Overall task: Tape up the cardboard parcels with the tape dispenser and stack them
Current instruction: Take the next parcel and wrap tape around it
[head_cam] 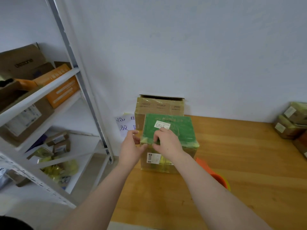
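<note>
At the centre of the frame a green-topped parcel (172,130) stands on the wooden worktop (240,163), its edges wrapped in yellowish tape, with a white sticker reading 3703 on the green face and a white label (152,158) on the cardboard side below. Whether the green top is a separate flat parcel lying on a cardboard one cannot be told. Both hands work at its near left corner. The left hand (131,146) cups that corner with fingers and thumb curled around it. The right hand (166,141) lies on the near edge just beside it, its fingertips bent down and pinching at the taped edge. Right behind this parcel, against the white wall, stands a taller brown cardboard parcel (159,106). An orange tape dispenser (217,177) lies on the worktop at the lower right of centre, partly hidden by the right forearm. More taped parcels (292,122) are stacked at the right edge of the frame. A handwritten paper note (124,125) hangs on the wall left of the parcels, and a white metal shelf (49,90) filled with boxes takes up the left side.
</note>
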